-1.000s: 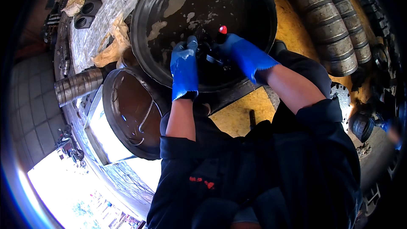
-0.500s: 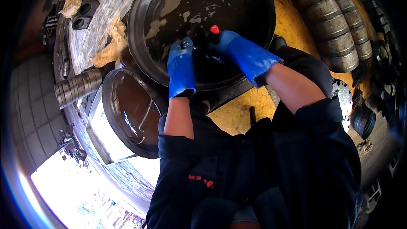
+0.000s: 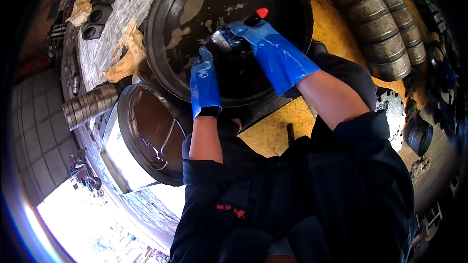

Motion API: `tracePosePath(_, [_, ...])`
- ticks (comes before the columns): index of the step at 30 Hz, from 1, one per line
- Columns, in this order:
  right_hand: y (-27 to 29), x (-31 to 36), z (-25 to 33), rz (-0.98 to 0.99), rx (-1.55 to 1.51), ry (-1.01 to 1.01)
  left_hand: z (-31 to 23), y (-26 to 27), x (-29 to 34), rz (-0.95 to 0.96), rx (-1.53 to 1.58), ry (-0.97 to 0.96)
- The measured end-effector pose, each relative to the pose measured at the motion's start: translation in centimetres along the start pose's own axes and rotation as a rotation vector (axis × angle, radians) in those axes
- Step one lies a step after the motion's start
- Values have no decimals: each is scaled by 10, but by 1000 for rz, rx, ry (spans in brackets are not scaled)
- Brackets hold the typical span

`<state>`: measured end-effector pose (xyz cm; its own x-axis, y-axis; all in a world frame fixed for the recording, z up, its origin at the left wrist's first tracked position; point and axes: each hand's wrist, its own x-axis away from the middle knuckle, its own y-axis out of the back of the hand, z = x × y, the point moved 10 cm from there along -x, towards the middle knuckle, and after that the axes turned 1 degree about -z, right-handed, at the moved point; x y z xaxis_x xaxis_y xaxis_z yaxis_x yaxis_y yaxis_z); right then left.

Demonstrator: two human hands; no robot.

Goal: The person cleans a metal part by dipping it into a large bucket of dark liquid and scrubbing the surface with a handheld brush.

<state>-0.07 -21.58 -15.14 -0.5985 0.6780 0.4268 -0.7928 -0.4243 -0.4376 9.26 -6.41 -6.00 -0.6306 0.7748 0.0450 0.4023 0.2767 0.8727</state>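
Observation:
My right hand [image 3: 251, 34], in a long blue rubber glove, is closed round what looks like a paintbrush with a black, red-tipped handle [image 3: 262, 13]. A shiny silver band [image 3: 222, 42] extends from that hand toward the left one. My left hand [image 3: 204, 63], gloved the same way, has its fingers curled at the dark end beyond the band. Whatever it grips is too dark to make out. Both hands are over a wide round black basin [image 3: 158, 65] of dark liquid with pale foam patches.
Left of the basin stands a second round container [image 3: 131, 122] with brown contents and a curved wire-like handle. A ridged metal cylinder [image 3: 92, 104] and a crumpled tan cloth [image 3: 127, 51] lie nearby. Stacked metal rings [image 3: 385, 44] line the right side above a yellow surface [image 3: 273, 129].
My right hand has risen a little, bringing the red-tipped handle up and right. The silver band now shows between the hands. My left hand has shifted slightly down and left.

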Motion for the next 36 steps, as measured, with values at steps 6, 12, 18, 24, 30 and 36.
tracePosePath(6, [16, 5, 8, -142, 408, -13, -2, 6, 7, 11, 40, 112])
tracePosePath(12, [15, -9, 3, -94, 157, -6, -5, 2, 1, 38, -9, 120])
tracePosePath(18, [5, 6, 10, -134, 515, -67, -6, 10, 5, 13, 121, 126])
tracePosePath(24, [61, 7, -4, -331, 553, -71, 10, 0, 4, 28, 207, 223])
tracePosePath(30, [49, 7, 1, -305, 423, -98, 8, -8, 1, 78, -388, -40])
tracePosePath(36, [-14, 46, -6, -108, 306, -245, 11, 0, 2, 28, -339, 19])
